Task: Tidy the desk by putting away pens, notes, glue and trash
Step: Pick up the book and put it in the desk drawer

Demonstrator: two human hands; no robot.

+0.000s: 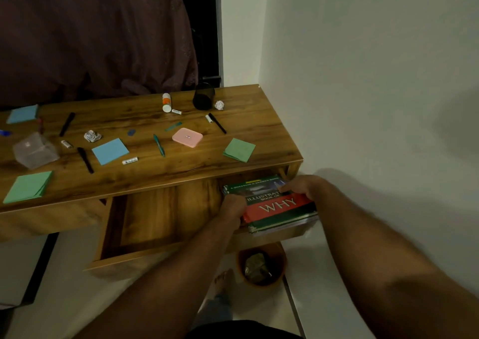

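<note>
The wooden desk (248, 131) carries scattered pens, among them a teal pen (159, 145) and black pens (217, 123) (85, 160). Blue notes (110, 151), green notes (239, 150) (28, 187), a glue bottle (166, 102) and crumpled paper balls (92, 136) (219, 105) lie there too. Below, the drawer (160, 224) stands pulled open. My left hand (233, 207) and my right hand (302, 185) grip a stack of books (274, 205) at the drawer's right end, one hand on each side.
A black mesh pen cup (203, 96) stands at the back, a pink case (187, 137) mid-desk, a clear plastic box (35, 150) at left. An orange bin (261, 263) with trash sits on the floor under the drawer. White wall at right, dark curtain behind.
</note>
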